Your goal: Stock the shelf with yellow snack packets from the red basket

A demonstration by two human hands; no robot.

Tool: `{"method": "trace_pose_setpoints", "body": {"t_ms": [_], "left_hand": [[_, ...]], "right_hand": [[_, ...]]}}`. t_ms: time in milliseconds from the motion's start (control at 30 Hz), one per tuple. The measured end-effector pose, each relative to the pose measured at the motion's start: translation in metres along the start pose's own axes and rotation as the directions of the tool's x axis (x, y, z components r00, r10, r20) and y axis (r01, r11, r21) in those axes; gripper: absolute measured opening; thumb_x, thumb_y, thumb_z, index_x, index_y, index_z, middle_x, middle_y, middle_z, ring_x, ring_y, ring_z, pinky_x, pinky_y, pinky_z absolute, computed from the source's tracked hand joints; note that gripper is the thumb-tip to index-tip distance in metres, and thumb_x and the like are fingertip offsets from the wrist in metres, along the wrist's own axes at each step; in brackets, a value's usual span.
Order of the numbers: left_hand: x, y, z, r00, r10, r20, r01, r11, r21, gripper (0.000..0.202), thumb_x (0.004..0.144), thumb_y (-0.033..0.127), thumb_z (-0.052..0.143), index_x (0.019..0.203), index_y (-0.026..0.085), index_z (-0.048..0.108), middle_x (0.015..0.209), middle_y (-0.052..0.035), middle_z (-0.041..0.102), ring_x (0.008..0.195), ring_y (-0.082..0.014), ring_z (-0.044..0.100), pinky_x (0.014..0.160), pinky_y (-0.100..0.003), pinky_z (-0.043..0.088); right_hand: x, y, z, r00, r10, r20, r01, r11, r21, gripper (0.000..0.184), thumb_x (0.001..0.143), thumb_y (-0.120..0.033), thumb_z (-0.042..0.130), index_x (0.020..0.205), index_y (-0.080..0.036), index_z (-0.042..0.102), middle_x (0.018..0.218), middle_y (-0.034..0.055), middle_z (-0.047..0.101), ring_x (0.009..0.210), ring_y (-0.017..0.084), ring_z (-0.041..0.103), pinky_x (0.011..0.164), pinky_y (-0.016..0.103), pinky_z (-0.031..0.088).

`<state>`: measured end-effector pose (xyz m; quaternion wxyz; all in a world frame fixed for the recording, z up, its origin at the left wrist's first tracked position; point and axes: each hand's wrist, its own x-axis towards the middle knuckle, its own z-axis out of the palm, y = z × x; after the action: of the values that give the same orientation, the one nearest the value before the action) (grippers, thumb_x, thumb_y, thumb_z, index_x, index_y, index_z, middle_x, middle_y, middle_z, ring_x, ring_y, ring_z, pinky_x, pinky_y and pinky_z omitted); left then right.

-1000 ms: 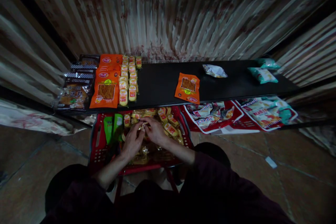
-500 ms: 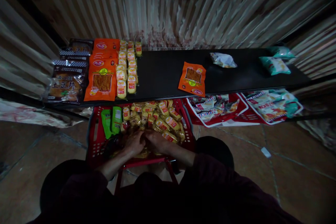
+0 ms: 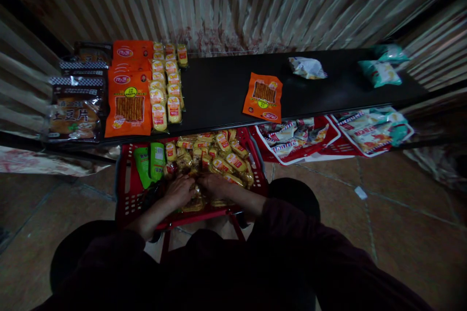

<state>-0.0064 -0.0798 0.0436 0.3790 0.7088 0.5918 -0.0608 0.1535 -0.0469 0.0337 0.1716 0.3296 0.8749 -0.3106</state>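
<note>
Wrapped cakes (image 3: pixel 236 161) lie heaped in the basket below. Black shelf (image 3: pixel 215 90): similar cakes (image 3: pixel 174 107) lined up beside orange packets (image 3: pixel 129 107), at its left end. Red basket (image 3: pixel 128 180), lower, at the shelf's front edge, green packets (image 3: pixel 157 161) inside at left. My left hand (image 3: pixel 181 190) and right hand (image 3: pixel 214 185) sit close together over the heap, fingers bent down. Fingertips hidden; I cannot tell whether either grip is closed on a cake. Judgement: handle by feel, pinch lightly at the wrapper, avoid pressing down, since the cakes probably crush easily.
</note>
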Motion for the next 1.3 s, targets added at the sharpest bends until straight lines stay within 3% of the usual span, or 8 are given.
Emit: {"method": "trace_pose_setpoints", "body": {"t_ms": [200, 433, 667, 800, 933, 1000, 1100, 1300], "left_hand": [[0.011, -0.012, 0.001, 0.998, -0.056, -0.011, 0.052, 0.976, -0.210, 0.019, 0.080, 0.016, 0.048, 0.089, 0.019, 0.065, 0.089, -0.0036, 0.069, 0.081, -0.0153, 0.061, 0.078, -0.026, 0.044], [0.020, -0.023, 0.009, 0.993, -0.101, -0.067, 0.072, 0.937, -0.343, 0.018, 0.080, 0.016, 0.048, 0.084, 0.019, 0.065, 0.076, -0.0017, 0.067, 0.071, -0.0132, 0.059, 0.069, -0.023, 0.044], [0.028, -0.031, 0.000, 0.959, -0.261, -0.106, 0.153, 0.800, -0.580, 0.019, 0.078, 0.016, 0.048, 0.084, 0.018, 0.067, 0.070, 0.0003, 0.064, 0.062, -0.0120, 0.057, 0.061, -0.022, 0.045], [0.030, -0.034, -0.002, 0.944, -0.307, -0.126, 0.171, 0.776, -0.606, 0.019, 0.078, 0.014, 0.047, 0.082, 0.017, 0.065, 0.073, -0.0010, 0.064, 0.065, -0.0130, 0.058, 0.064, -0.025, 0.048], [0.029, -0.033, -0.001, 0.929, -0.325, -0.178, 0.149, 0.768, -0.623, 0.016, 0.077, 0.012, 0.047, 0.077, 0.017, 0.063, 0.075, -0.0024, 0.064, 0.076, -0.0150, 0.061, 0.075, -0.029, 0.051], [0.028, -0.030, -0.001, 0.914, -0.370, -0.170, 0.158, 0.707, -0.690, 0.014, 0.078, 0.013, 0.047, 0.076, 0.017, 0.061, 0.078, -0.0033, 0.063, 0.078, -0.0162, 0.061, 0.075, -0.032, 0.052], [0.026, -0.025, -0.003, 0.893, -0.442, -0.086, 0.183, 0.530, -0.828, 0.010, 0.081, 0.019, 0.049, 0.077, 0.017, 0.058, 0.085, -0.0047, 0.062, 0.078, -0.0165, 0.061, 0.066, -0.032, 0.056], [0.022, -0.017, -0.010, 0.884, -0.465, -0.040, 0.118, 0.307, -0.944, 0.012, 0.080, 0.027, 0.058, 0.078, 0.015, 0.057, 0.090, -0.0060, 0.061, 0.081, -0.0152, 0.060, 0.065, -0.031, 0.058]], "right_hand": [[0.000, 0.002, -0.009, 1.000, -0.004, 0.008, 0.004, 0.996, 0.091, 0.032, 0.077, -0.019, 0.061, 0.108, -0.011, 0.063, 0.101, 0.0148, 0.069, 0.094, 0.026, 0.064, 0.076, 0.030, 0.046], [0.006, 0.012, -0.007, 1.000, -0.006, -0.025, 0.012, 0.968, 0.252, 0.027, 0.076, -0.018, 0.064, 0.102, -0.013, 0.063, 0.094, 0.0089, 0.069, 0.085, 0.020, 0.063, 0.070, 0.025, 0.044], [0.016, 0.028, -0.009, 0.981, 0.134, -0.139, 0.000, 0.719, 0.695, 0.026, 0.080, -0.020, 0.059, 0.106, -0.017, 0.064, 0.094, 0.0028, 0.070, 0.085, 0.015, 0.065, 0.077, 0.026, 0.048], [0.015, 0.034, -0.011, 0.959, 0.253, -0.129, -0.075, 0.664, 0.744, 0.027, 0.080, -0.016, 0.057, 0.106, -0.016, 0.066, 0.094, 0.0033, 0.071, 0.086, 0.015, 0.065, 0.080, 0.027, 0.049], [0.011, 0.031, -0.015, 0.954, 0.284, -0.093, -0.116, 0.640, 0.759, 0.029, 0.080, -0.014, 0.055, 0.107, -0.015, 0.066, 0.097, 0.0048, 0.071, 0.087, 0.015, 0.065, 0.081, 0.027, 0.048], [0.010, 0.029, -0.016, 0.954, 0.285, -0.091, -0.111, 0.619, 0.777, 0.030, 0.081, -0.014, 0.054, 0.108, -0.015, 0.066, 0.097, 0.0045, 0.070, 0.087, 0.015, 0.065, 0.082, 0.027, 0.048], [0.009, 0.028, -0.017, 0.948, 0.298, -0.110, -0.095, 0.596, 0.798, 0.032, 0.081, -0.015, 0.054, 0.110, -0.014, 0.065, 0.096, 0.0045, 0.070, 0.087, 0.016, 0.065, 0.084, 0.029, 0.049], [0.013, 0.031, -0.014, 0.917, 0.366, -0.156, -0.065, 0.525, 0.849, 0.032, 0.082, -0.020, 0.053, 0.113, -0.016, 0.062, 0.104, 0.0048, 0.068, 0.091, 0.015, 0.064, 0.087, 0.032, 0.049]]}}
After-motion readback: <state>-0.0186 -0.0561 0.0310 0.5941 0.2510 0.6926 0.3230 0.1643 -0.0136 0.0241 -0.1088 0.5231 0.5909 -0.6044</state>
